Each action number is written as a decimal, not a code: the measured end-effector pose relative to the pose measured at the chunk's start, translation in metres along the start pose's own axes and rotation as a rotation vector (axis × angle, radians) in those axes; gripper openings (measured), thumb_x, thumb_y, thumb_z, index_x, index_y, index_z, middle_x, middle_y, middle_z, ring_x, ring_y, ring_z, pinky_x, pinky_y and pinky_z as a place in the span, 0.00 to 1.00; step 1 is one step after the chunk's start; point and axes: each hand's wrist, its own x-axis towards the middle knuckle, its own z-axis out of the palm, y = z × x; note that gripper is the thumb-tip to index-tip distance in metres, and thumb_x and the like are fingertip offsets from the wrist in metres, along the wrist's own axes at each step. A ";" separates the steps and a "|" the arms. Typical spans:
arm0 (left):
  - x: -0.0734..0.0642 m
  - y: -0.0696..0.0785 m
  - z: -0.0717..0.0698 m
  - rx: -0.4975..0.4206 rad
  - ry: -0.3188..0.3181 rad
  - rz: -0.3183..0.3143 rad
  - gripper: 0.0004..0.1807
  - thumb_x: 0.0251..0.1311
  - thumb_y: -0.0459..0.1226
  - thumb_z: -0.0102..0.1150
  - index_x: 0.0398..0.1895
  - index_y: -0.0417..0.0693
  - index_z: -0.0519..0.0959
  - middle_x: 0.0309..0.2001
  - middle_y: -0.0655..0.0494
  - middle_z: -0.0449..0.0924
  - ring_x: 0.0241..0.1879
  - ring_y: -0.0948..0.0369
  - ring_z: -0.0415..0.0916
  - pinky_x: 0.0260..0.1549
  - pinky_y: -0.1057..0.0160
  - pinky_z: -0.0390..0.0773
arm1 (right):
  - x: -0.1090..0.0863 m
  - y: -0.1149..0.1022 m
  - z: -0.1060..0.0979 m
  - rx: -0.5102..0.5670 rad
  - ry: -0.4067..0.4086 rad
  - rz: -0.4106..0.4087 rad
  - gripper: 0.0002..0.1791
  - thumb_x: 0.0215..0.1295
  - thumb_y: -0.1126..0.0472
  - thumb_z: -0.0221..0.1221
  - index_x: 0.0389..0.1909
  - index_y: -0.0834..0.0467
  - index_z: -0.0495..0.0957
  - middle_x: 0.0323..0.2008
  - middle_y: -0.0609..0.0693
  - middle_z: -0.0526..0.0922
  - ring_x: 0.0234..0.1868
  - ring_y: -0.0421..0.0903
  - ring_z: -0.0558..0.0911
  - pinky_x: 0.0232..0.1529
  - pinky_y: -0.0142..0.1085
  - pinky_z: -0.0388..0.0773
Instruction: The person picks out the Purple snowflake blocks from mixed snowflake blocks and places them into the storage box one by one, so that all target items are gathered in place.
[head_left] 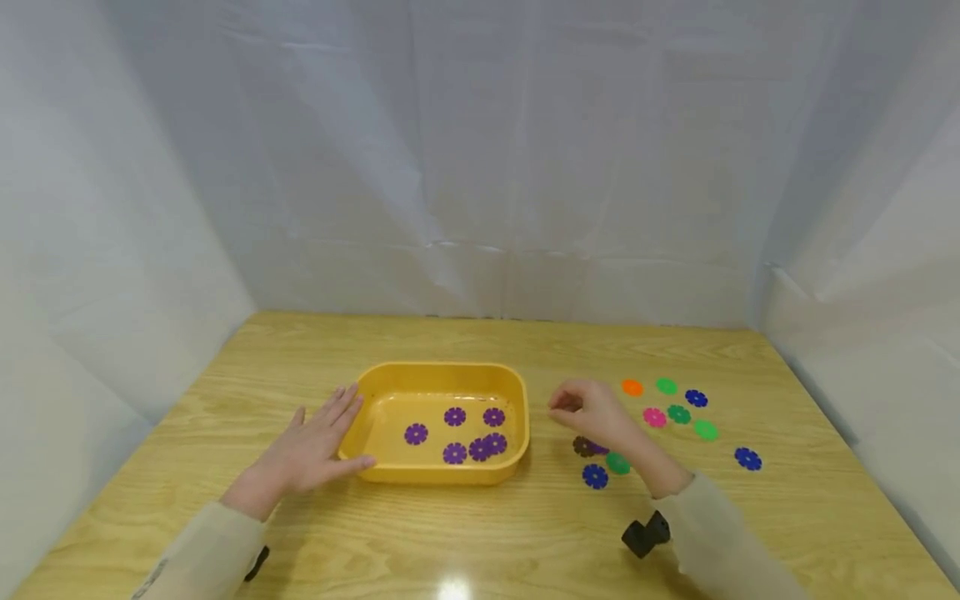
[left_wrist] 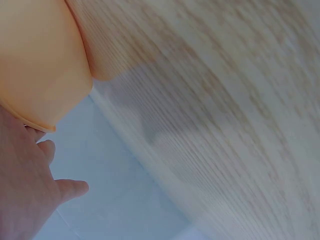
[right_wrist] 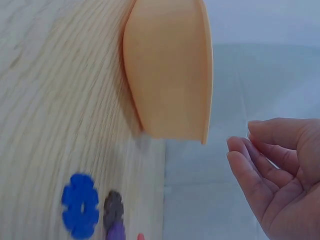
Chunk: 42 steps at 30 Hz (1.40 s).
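Note:
A yellow plastic tub stands on the table with several purple snowflake-shaped discs lying inside, two of them overlapping. Against its left rim rests my left hand, fingers stretched out and thumb along the near corner. In the left wrist view that hand lies at the tub's edge. My right hand hovers just right of the tub, above the table. Its fingers are loosely bent and I see nothing between them in the right wrist view. Below it, a brown disc partly covers a purple one.
Near the right forearm lie a blue disc and a green disc. Farther right are loose orange, pink, green and blue discs. White sheeting encloses the wooden table behind and at both sides.

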 end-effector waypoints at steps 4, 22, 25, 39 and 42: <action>0.000 0.001 -0.001 0.000 -0.006 -0.006 0.48 0.55 0.62 0.43 0.66 0.35 0.47 0.68 0.42 0.39 0.66 0.47 0.36 0.54 0.34 0.39 | -0.008 0.011 -0.008 -0.020 0.000 0.033 0.04 0.54 0.64 0.60 0.28 0.61 0.77 0.27 0.46 0.78 0.30 0.41 0.76 0.31 0.33 0.76; 0.001 0.001 -0.001 -0.006 0.003 0.002 0.48 0.55 0.61 0.44 0.66 0.35 0.48 0.68 0.43 0.39 0.66 0.47 0.37 0.53 0.33 0.40 | -0.042 0.052 -0.039 -0.054 -0.015 0.115 0.04 0.54 0.68 0.59 0.30 0.66 0.76 0.26 0.48 0.77 0.28 0.43 0.76 0.27 0.32 0.74; 0.001 0.001 -0.001 -0.004 0.004 0.003 0.48 0.55 0.61 0.44 0.66 0.34 0.48 0.68 0.42 0.39 0.66 0.47 0.37 0.53 0.33 0.40 | -0.047 0.059 -0.041 -0.084 -0.006 0.123 0.04 0.52 0.69 0.60 0.29 0.65 0.77 0.26 0.48 0.77 0.27 0.43 0.76 0.27 0.31 0.74; 0.004 -0.001 0.002 -0.004 -0.006 -0.009 0.48 0.54 0.61 0.45 0.66 0.35 0.47 0.68 0.42 0.38 0.66 0.47 0.36 0.53 0.34 0.39 | -0.058 0.091 -0.052 -0.017 -0.140 0.136 0.07 0.48 0.70 0.62 0.30 0.64 0.76 0.27 0.49 0.78 0.29 0.44 0.77 0.28 0.30 0.75; 0.004 -0.002 0.002 -0.007 -0.005 -0.009 0.48 0.55 0.61 0.45 0.66 0.35 0.48 0.68 0.42 0.39 0.66 0.47 0.36 0.53 0.34 0.39 | -0.057 0.095 -0.054 -0.011 -0.168 0.144 0.08 0.48 0.71 0.62 0.31 0.65 0.76 0.28 0.50 0.78 0.30 0.45 0.78 0.30 0.30 0.76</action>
